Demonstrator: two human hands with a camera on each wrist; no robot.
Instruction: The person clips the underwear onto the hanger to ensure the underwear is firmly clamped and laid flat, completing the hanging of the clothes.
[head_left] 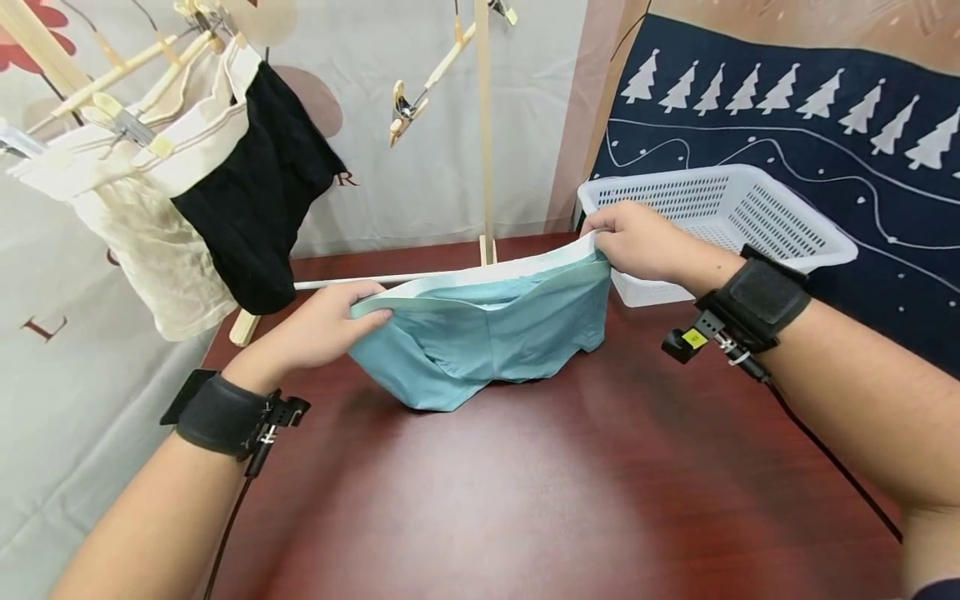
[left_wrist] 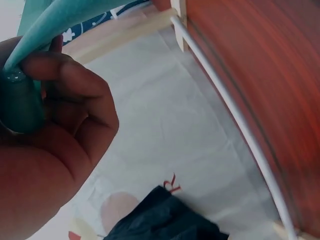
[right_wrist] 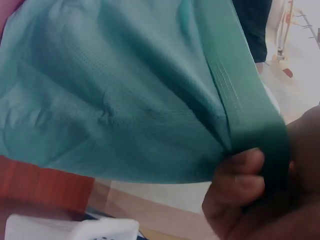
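A pair of light teal briefs (head_left: 487,337) hangs stretched between my two hands above the dark red table (head_left: 525,492). My left hand (head_left: 330,325) pinches the left end of the waistband (left_wrist: 30,45). My right hand (head_left: 633,242) grips the right end of the waistband (right_wrist: 255,125), with the thumb over the fabric (right_wrist: 110,100). The lower part of the briefs touches the table.
A white plastic basket (head_left: 750,217) sits on the table behind my right hand. A wooden drying rack (head_left: 483,125) with clip hangers stands at the back, holding a cream garment (head_left: 142,217) and a black garment (head_left: 262,200). A white rod (left_wrist: 235,115) runs along the rack's base.
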